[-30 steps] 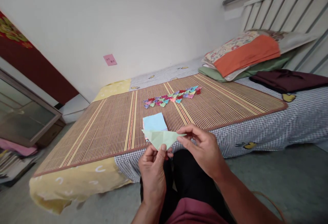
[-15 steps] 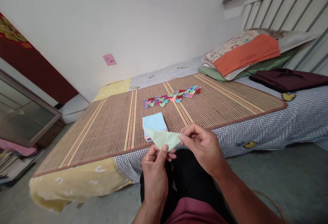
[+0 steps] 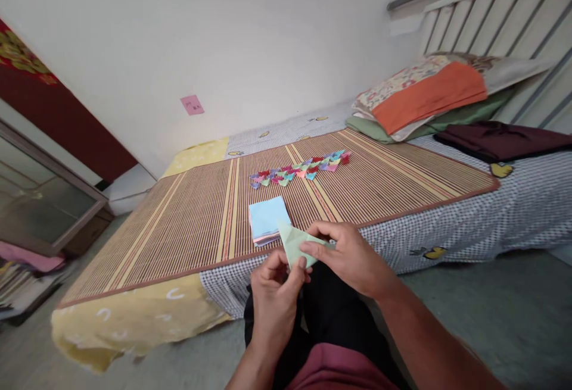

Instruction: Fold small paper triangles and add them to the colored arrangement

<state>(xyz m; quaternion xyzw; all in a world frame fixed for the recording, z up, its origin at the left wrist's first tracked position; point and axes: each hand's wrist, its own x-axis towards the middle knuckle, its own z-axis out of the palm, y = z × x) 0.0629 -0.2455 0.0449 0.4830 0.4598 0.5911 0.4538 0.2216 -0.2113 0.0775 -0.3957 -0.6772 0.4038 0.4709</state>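
A pale green sheet of folded paper (image 3: 292,244) is held between my two hands above my lap, one pointed corner sticking up. My left hand (image 3: 277,292) pinches its lower edge between thumb and fingers. At the paper's right part, my right hand (image 3: 351,256) grips it, the thumb lying across the front face and the fingers behind. Just beyond the paper, a stack of square paper sheets (image 3: 269,217) with light blue on top lies near the mat's front edge. Farther back sit several small folded paper pieces (image 3: 299,169) in many colours, laid out in rows.
A striped bamboo mat (image 3: 192,223) covers the bed. Pillows (image 3: 429,95) are piled at the right by the headboard (image 3: 496,27), with dark maroon folded cloth (image 3: 500,139) beside them. A pink note (image 3: 192,105) is on the wall. A glass-fronted cabinet (image 3: 40,181) stands left.
My right hand has shifted its grip from the paper's right tip inward onto its face. The paper has turned, its left point now standing upward.
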